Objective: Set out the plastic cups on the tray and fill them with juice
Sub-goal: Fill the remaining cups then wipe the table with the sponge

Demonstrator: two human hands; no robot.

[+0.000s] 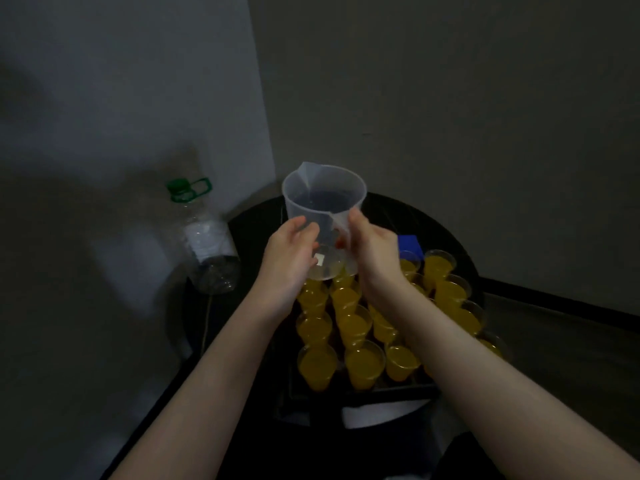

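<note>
Both hands are up over the tray, wrapped round a clear plastic jug [323, 216]: the left hand [289, 263] cups its lower wall with curled fingers, and the right hand [375, 252] grips the handle side. The jug looks nearly drained, only a pale film of juice at the bottom, and it hangs just above the far cups.

Nearest me, the dark tray [360, 393] holds the plastic cups [363, 363] packed rim to rim, all orange with juice. I count about eighteen in view, though the forearms hide some, so the true number may be higher.

What worries me is that crowding. One knock from a wrist or the jug's base would likely tip a cup into its neighbours, and the last dribble could run down the jug's wall instead of into a cup.

Beyond them sits one blue box [410, 243], partly hidden, and off to the left one empty bottle [204, 237] with a green cap leans against the wall.
</note>
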